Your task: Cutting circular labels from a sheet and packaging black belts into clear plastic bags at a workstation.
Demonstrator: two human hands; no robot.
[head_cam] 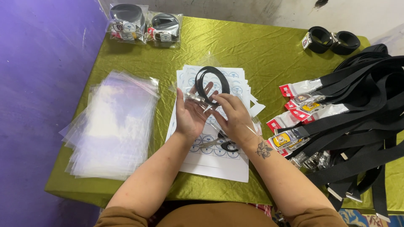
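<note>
A coiled black belt [211, 77] with a metal buckle sits inside a clear plastic bag above a sheet of round stickers [219, 162]. My left hand [190, 111] holds the bag's near end from the left, fingers spread. From the right, my right hand [231, 115] pinches the same end next to the buckle. Scissors [223, 144] lie on the sticker sheet just under my wrists.
A stack of clear plastic bags [113, 124] lies at the left on the green tablecloth [261, 50]. Two bagged belts [145, 24] sit at the back left, two rolled belts [332, 40] at the back right. A heap of loose black belts [357, 113] fills the right side.
</note>
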